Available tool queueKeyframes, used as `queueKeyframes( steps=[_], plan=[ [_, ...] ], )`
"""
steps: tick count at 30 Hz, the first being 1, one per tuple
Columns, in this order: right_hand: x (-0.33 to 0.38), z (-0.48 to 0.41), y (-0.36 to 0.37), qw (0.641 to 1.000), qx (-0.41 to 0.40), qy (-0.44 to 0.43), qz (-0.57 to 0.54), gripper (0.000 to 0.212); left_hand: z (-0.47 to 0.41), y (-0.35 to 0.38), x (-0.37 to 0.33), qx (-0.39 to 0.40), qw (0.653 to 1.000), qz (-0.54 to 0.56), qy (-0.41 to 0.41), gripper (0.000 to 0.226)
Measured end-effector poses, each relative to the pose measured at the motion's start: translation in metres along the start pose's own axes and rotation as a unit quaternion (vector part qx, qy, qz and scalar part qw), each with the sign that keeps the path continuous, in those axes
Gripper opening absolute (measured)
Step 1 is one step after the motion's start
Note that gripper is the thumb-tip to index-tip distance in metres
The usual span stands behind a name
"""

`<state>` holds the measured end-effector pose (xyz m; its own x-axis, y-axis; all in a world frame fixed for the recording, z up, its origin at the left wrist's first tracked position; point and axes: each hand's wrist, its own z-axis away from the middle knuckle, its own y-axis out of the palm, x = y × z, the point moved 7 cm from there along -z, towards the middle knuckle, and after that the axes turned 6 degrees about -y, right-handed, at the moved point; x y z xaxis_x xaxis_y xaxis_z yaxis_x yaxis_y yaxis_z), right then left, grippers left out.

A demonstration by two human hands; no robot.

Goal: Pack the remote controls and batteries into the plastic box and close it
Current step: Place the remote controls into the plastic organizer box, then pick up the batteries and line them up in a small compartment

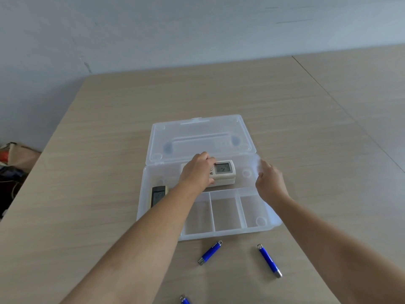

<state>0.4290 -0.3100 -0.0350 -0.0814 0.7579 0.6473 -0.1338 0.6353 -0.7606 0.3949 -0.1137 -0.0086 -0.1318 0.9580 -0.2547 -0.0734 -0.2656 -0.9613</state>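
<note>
On the wooden table [109,150] the open plastic box [271,224] sits; the left hand [197,172] clamps a light, rigid white remote [223,170] inside it, best gripped by its long edges. The right hand [269,181] hovers open, blurred.

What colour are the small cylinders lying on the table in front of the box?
Blue with silver metal ends, seen in the head view.
</note>
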Motion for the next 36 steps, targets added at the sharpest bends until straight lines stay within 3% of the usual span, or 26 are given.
queueKeyframes(
  steps=[5, 8, 11, 15, 19, 21, 24, 28, 31, 36],
  plan=[
    [0.0, 0.0, 0.002, 0.999, 0.041, 0.011, 0.011, 0.058, 0.004, -0.008, -0.003, 0.013, 1.0, -0.01, -0.006, 0.062],
    [0.008, 0.006, -0.002, 0.996, 0.064, 0.016, 0.052, 0.056, 0.019, -0.03, 0.002, -0.033, 0.999, -0.006, -0.006, 0.051],
    [0.043, 0.024, -0.017, 0.992, 0.01, -0.078, 0.103, 0.053, 0.048, -0.06, 0.015, -0.109, 0.994, 0.016, -0.011, 0.031],
    [0.096, 0.078, -0.016, 0.975, -0.015, -0.222, 0.021, 0.025, 0.103, -0.085, 0.038, -0.177, 0.984, 0.026, -0.018, 0.013],
    [0.126, 0.149, 0.01, 0.936, 0.055, -0.346, -0.014, 0.008, 0.163, -0.077, 0.072, -0.232, 0.97, 0.017, -0.062, 0.024],
    [0.131, 0.179, 0.032, 0.923, 0.129, -0.364, 0.008, 0.008, 0.195, -0.065, 0.089, -0.25, 0.963, 0.004, -0.097, 0.029],
    [0.121, 0.208, 0.068, 0.915, 0.25, -0.311, 0.066, 0.013, 0.234, -0.033, 0.121, -0.197, 0.96, -0.023, -0.198, 0.034],
    [0.104, 0.237, 0.105, 0.891, 0.351, -0.24, 0.16, 0.03, 0.271, 0.016, 0.154, -0.028, 0.934, -0.027, -0.356, 0.04],
    [0.097, 0.253, 0.121, 0.862, 0.381, -0.246, 0.227, 0.035, 0.288, 0.039, 0.159, 0.037, 0.908, 0.022, -0.417, 0.049],
    [0.076, 0.257, 0.128, 0.879, 0.378, -0.215, 0.193, 0.022, 0.297, 0.052, 0.16, 0.052, 0.892, 0.084, -0.441, 0.038]
  ],
)
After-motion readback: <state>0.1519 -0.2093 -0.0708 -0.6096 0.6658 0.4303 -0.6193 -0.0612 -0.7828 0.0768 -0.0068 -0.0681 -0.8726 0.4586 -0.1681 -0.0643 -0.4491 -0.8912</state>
